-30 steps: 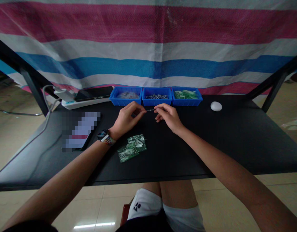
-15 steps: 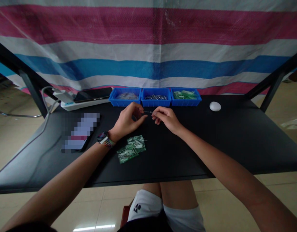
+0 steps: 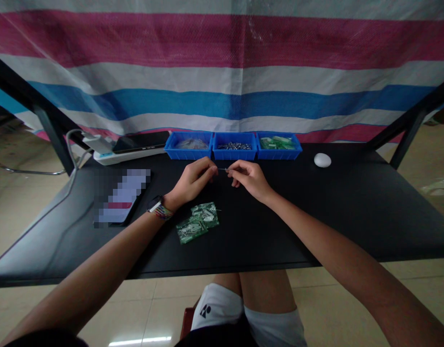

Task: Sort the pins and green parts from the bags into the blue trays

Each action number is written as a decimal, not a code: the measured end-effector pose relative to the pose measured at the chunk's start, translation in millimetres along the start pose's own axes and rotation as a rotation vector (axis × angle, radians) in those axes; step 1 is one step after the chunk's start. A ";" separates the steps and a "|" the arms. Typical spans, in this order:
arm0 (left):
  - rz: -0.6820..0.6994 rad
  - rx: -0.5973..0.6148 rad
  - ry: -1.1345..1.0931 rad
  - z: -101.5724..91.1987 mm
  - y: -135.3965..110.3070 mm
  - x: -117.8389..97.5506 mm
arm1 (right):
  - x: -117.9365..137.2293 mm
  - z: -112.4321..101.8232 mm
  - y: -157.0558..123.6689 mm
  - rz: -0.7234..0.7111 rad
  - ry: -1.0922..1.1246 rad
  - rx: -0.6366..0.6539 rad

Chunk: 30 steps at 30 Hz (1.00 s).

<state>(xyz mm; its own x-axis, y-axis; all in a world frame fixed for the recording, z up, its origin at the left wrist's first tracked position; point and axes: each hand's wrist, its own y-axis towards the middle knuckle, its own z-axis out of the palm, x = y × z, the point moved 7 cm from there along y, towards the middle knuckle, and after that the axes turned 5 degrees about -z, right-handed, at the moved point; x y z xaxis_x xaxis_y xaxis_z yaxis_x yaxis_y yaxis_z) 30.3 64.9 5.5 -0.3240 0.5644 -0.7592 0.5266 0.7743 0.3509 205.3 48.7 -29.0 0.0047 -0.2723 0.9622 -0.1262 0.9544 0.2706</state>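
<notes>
Evidently the 2 bare hands meet over the middle of the black table [image 3: 272, 226], joined by a thin metallic piece [image 3: 222, 169] that runs left to right across the short gap between them. Its left end sits at the tips of the left hand [image 3: 195, 182], where thumb and forefinger are pressed together on it; its right end lies between the thumb and forefinger of the right hand [image 3: 251, 179], also pinched, with the other fingers curled beneath. Only the middle stretch of the piece shows clear of the fingers, too small to make out in detail

Just beyond the hands, on the far side, 3 blue trays stand in a row: the left tray [image 3: 189, 153] has clear pieces in it, the middle tray [image 3: 234, 154] metal screws or pins, the right tray [image 3: 279, 154] green packets. Nearer, to the right of the left wrist, 2 green packets [image 3: 197, 226] lie overlapping, with metal parts visible inside. A phone [image 3: 123, 197] with a blurred-out screen lies farther left, and a white rounded object [image 3: 322, 160] rests well apart at the far right
</notes>
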 end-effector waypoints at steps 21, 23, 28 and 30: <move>-0.016 0.014 0.043 0.5 -0.4 0.9 | 42.4 -56.9 2.4 -0.294 -0.303 -0.398; -0.018 0.016 0.053 0.2 -0.3 0.2 | 48.0 -75.5 4.7 -0.357 -0.481 -0.497; -0.003 0.023 0.071 0.8 0.1 -3.0 | 45.5 -77.0 16.4 -0.473 -0.732 -0.374; -0.001 0.018 0.070 0.5 0.2 -3.8 | 44.5 -66.8 12.4 -0.490 -0.736 -0.331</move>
<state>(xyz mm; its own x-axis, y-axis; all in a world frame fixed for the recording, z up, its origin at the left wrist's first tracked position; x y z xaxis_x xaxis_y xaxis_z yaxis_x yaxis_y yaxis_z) 32.1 62.7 8.2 -0.3786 0.5826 -0.7192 0.5402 0.7701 0.3393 270.2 56.6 19.2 -0.6590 -0.5536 0.5093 0.0125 0.6689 0.7432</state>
